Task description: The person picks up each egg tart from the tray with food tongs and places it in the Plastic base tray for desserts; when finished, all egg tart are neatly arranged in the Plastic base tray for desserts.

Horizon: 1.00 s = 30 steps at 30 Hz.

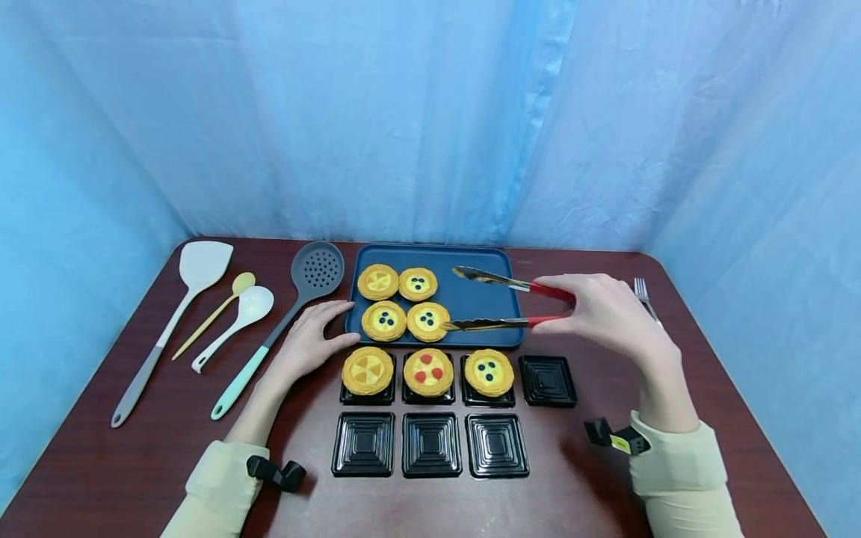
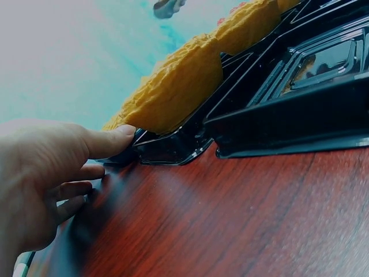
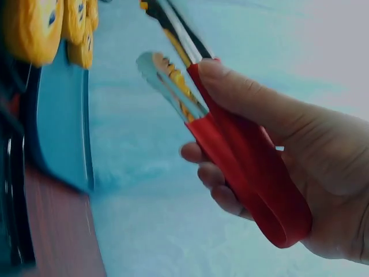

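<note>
My right hand [image 1: 599, 310] holds red-handled metal tongs [image 3: 248, 161], thumb on one arm and fingers on the other. The tongs' arms are spread, with nothing between them. In the head view the nearer tip overlaps the right edge of a blueberry egg tart [image 1: 427, 320] on the dark blue tray [image 1: 477, 299]. Other tarts [image 1: 378, 282] sit at the tray's left. My left hand [image 1: 315, 335] rests at the tray's left edge, thumb near the front corner and fingers relaxed. Three tarts, one orange-topped [image 1: 368, 371], one red-topped [image 1: 428, 372] and one blueberry [image 1: 489, 373], sit on black plastic trays.
Several bare black plastic trays [image 1: 432, 444] stand in front and at the right. To the left lie a white turner [image 1: 205, 263], a yellow spoon [image 1: 243, 282], a white ladle [image 1: 255, 304] and a grey skimmer [image 1: 318, 270]. A fork [image 1: 642, 291] lies behind my right hand.
</note>
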### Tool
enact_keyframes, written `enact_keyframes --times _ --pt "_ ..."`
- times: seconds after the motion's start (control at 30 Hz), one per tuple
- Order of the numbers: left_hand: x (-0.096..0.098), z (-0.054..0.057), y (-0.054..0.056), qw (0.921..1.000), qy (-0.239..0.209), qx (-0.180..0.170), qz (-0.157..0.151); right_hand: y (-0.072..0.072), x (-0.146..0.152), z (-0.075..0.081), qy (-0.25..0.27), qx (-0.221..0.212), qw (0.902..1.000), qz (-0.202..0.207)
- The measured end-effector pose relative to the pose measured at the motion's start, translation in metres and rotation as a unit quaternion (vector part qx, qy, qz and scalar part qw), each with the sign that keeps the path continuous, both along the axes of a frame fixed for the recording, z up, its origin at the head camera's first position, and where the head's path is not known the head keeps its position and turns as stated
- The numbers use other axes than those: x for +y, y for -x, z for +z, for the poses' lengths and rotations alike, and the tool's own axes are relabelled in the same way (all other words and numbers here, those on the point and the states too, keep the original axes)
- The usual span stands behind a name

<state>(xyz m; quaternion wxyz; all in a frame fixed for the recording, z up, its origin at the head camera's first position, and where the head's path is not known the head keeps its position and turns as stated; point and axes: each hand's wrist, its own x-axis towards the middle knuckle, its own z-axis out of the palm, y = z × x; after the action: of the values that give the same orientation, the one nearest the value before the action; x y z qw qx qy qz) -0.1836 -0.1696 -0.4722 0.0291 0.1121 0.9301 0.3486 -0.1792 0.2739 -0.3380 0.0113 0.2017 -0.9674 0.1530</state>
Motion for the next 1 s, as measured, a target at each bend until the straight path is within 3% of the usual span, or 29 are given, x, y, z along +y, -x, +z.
enact_keyframes --times 0.17,0.37,1.0 --pt "0.000 -0.001 0.000 1.0000 0.002 0.000 0.000 0.011 -0.022 -0.003 -0.019 0.014 0.9995 -0.019" --pt "0.001 -0.002 0.000 1.0000 0.002 0.001 -0.001 0.018 -0.036 -0.005 -0.046 0.000 0.9990 -0.001" --pt "0.001 -0.002 0.001 1.0000 0.000 0.003 -0.002 0.018 -0.044 -0.013 -0.080 -0.021 0.9965 0.014"
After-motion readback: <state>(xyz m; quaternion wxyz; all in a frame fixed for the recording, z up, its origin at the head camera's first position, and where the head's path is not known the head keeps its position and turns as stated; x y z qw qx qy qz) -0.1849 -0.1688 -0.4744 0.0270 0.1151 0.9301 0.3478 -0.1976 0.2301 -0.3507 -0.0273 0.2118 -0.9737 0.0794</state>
